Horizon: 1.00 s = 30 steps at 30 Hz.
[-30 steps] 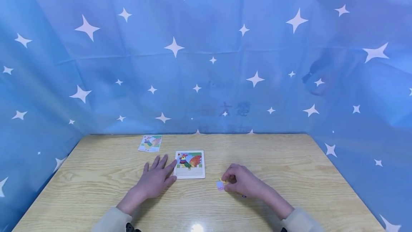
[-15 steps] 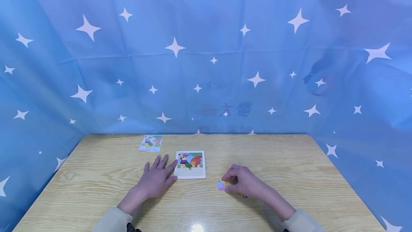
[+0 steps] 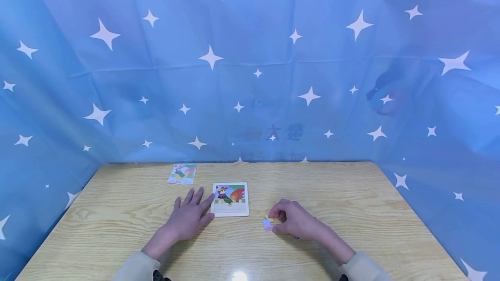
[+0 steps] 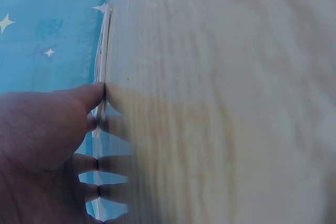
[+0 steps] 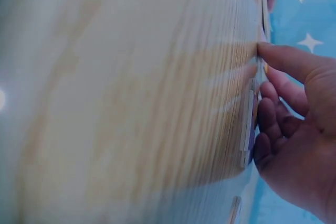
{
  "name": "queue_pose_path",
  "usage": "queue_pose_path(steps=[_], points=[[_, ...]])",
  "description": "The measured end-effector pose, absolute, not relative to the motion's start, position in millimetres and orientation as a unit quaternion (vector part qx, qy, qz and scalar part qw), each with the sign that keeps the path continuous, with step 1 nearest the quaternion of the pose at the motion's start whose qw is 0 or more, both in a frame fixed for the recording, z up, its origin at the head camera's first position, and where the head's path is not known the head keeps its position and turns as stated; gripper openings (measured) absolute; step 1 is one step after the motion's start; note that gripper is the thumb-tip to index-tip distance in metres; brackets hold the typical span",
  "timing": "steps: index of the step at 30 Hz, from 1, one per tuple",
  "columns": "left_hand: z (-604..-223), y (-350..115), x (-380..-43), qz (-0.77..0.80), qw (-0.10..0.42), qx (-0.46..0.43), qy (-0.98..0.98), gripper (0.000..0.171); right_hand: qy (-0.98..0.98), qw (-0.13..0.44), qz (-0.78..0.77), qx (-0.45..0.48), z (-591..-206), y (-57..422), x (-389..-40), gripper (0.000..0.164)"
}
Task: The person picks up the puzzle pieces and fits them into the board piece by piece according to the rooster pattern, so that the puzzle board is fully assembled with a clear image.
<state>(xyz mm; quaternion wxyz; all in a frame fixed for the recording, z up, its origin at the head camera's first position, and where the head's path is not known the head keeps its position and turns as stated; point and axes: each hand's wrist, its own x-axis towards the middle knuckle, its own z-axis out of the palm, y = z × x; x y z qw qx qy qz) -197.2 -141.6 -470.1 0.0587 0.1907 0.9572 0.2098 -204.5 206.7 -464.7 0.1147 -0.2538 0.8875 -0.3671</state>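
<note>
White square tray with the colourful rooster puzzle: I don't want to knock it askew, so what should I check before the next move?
1. White square tray braced: ok; the left hand touches its left edge.
2. Bottom row filled: not ok; it is bare white below the colourful rooster picture.
3. Flat lilac-and-pink puzzle piece firmly gripped: cannot tell; the right hand's thumb and index finger are at it.
4. Loose pieces fully visible: not ok; the right hand partly covers a small dark-patterned piece.
5. Square paper rooster card uncovered: ok; it lies beyond the left hand.

Faint "大" [image 3: 274, 130] on blue backdrop [image 3: 336, 60]
</note>
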Motion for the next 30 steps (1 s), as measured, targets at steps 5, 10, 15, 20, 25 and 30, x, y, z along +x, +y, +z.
queue_pose_path(steps=[5,10,15,20,25,30], points=[[-471,-142,-197,0.208,0.057,0.19,0.958,0.057,0.884,0.12,-0.387,-0.233,-467,204,-205,0.028],[-471,-142,-197,0.207,0.058,0.189,0.958,0.058,0.883,0.122,-0.403,-0.208,-468,200,-205,0.027],[-471,-142,-197,0.21,0.062,0.188,0.958,0.058,0.869,0.132,-0.435,-0.193,-468,199,-205,0.018],[-471,-142,-197,0.212,0.06,0.187,0.957,0.058,0.85,0.168,-0.46,-0.194,-463,203,-207,0.01],[-472,-142,-197,0.212,0.058,0.188,0.957,0.058,0.836,0.2,-0.471,-0.197,-457,208,-211,0.009],[-472,-142,-197,0.212,0.058,0.188,0.957,0.058,0.838,0.196,-0.473,-0.188,-456,211,-213,0.007]])
